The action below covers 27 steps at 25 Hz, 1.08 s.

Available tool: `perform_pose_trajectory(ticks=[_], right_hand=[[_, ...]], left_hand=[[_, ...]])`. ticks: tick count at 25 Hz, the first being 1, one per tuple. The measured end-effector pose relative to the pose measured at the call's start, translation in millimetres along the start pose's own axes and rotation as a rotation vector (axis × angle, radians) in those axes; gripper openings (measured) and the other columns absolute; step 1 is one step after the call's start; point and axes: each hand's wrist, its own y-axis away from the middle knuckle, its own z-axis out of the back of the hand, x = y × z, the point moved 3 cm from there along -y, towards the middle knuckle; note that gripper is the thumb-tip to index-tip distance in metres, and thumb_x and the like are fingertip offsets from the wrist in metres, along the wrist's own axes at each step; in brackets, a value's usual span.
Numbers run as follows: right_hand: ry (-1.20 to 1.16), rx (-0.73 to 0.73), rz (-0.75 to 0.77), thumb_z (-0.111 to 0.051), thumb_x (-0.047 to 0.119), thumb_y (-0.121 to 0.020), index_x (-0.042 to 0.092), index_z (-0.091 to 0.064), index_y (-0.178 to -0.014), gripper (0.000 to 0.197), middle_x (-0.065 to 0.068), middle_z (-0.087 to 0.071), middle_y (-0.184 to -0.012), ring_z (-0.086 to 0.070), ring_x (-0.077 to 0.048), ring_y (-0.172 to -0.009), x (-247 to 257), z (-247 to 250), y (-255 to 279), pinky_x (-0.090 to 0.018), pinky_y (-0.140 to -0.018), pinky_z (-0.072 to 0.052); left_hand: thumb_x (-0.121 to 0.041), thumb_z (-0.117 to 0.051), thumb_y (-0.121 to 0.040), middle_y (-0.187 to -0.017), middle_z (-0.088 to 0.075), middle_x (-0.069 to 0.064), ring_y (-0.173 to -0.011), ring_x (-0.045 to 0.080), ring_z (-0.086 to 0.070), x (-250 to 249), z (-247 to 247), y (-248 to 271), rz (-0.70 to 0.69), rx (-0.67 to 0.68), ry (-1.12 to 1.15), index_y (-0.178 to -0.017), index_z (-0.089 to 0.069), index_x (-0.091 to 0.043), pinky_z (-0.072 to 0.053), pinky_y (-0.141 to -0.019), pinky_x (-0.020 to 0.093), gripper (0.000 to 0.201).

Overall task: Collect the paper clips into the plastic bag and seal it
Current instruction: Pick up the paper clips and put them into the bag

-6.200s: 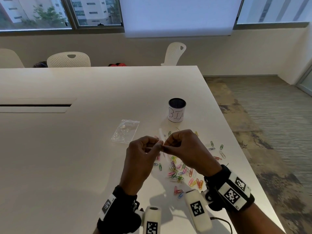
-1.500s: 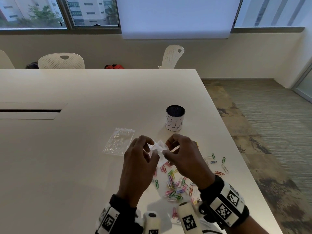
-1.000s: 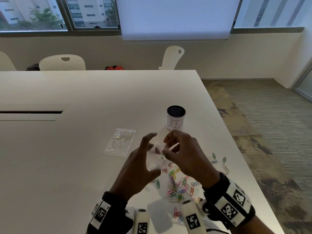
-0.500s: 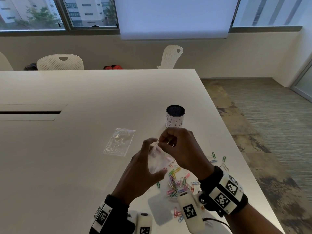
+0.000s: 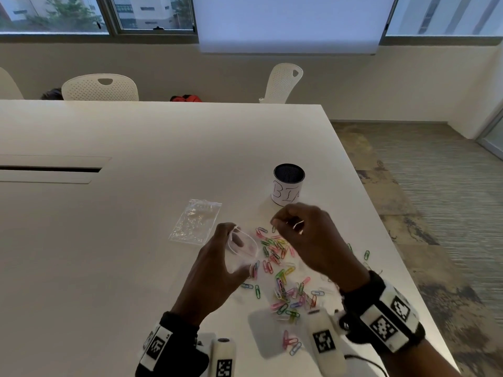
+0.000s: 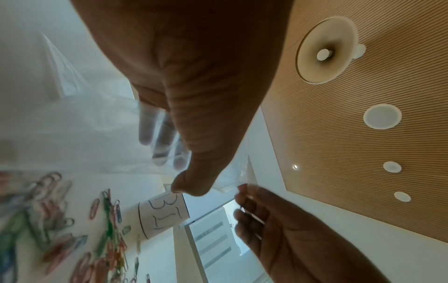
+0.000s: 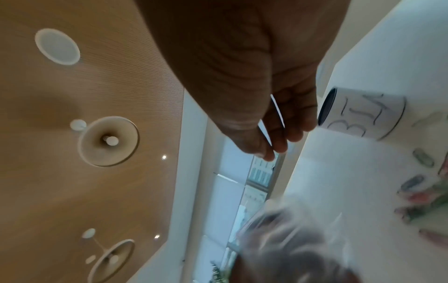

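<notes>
Within left grip [image 5: 217, 263]: plastic bag [image 5: 243, 250]

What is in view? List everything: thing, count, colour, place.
plastic bag: one, clear, mouth open, held above the table
second bag: one, clear, flat on the table
paper clips: many, mixed colours, scattered on the table
cup: one, white, marked BIN, beyond the clips
table: one, white
chairs: three, white, behind the table
thin white strip: one, in right hand
left hand: holds plastic bag
right hand: fingers curled, above the clips
</notes>
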Motion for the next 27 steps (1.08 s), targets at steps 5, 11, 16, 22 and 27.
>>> perform_pose_trajectory(ticks=[5,11,16,22,27], right_hand=[[0.188,0.205,-0.006,-0.075,0.012,-0.091,0.013,-0.077,-0.107,0.016,-0.001,-0.076,-0.100,-0.068,-0.009,-0.086,-50.6,-28.6,-42.1,-0.024,-0.081,-0.057],[0.427,0.548,0.183,-0.062,0.015,-0.100,0.022,-0.059,-0.141,0.042,-0.001,-0.055,-0.147,-0.054,-0.019,-0.131,-71.4,-67.5,-77.0,-0.035,-0.109,-0.047],[0.547,0.742,0.271,-0.050,0.033,-0.106,0.029,-0.049,-0.150,0.044,0.000,-0.043,-0.158,-0.039,-0.020,-0.144,-79.8,-76.8,-79.0,-0.045,-0.117,-0.040],[0.543,0.661,0.282,-0.076,0.043,-0.088,0.027,-0.060,-0.139,0.056,0.005,-0.054,-0.143,-0.051,-0.015,-0.125,-85.2,-65.9,-59.9,-0.029,-0.098,-0.050],[0.485,0.590,0.308,-0.069,0.025,-0.096,0.022,-0.072,-0.119,0.024,0.003,-0.063,-0.127,-0.063,-0.012,-0.104,-83.2,-68.0,-47.7,-0.022,-0.084,-0.054]], left_hand=[[-0.019,-0.088,-0.079,-0.107,-0.063,-0.016,-0.099,0.004,-0.065,23.5,20.7,7.4,0.032,-0.023,-0.042,-0.129,-0.044,-0.031,-0.045,-0.081,0.012,0.068],[-0.026,-0.090,-0.079,-0.107,-0.063,-0.016,-0.101,0.005,-0.064,29.6,25.7,10.4,0.041,-0.016,-0.058,-0.129,-0.044,-0.030,-0.045,-0.081,0.010,0.069],[-0.023,-0.088,-0.079,-0.108,-0.063,-0.014,-0.102,0.002,-0.063,30.8,21.5,8.7,0.052,-0.002,-0.042,-0.131,-0.043,-0.029,-0.044,-0.082,0.009,0.069],[-0.024,-0.089,-0.079,-0.107,-0.062,-0.016,-0.102,0.002,-0.064,30.2,14.7,3.8,0.061,0.011,-0.032,-0.132,-0.043,-0.030,-0.046,-0.082,0.010,0.070],[-0.026,-0.089,-0.079,-0.108,-0.062,-0.016,-0.102,-0.001,-0.063,28.9,11.0,2.2,0.065,0.025,-0.035,-0.133,-0.042,-0.030,-0.045,-0.080,0.006,0.071]])
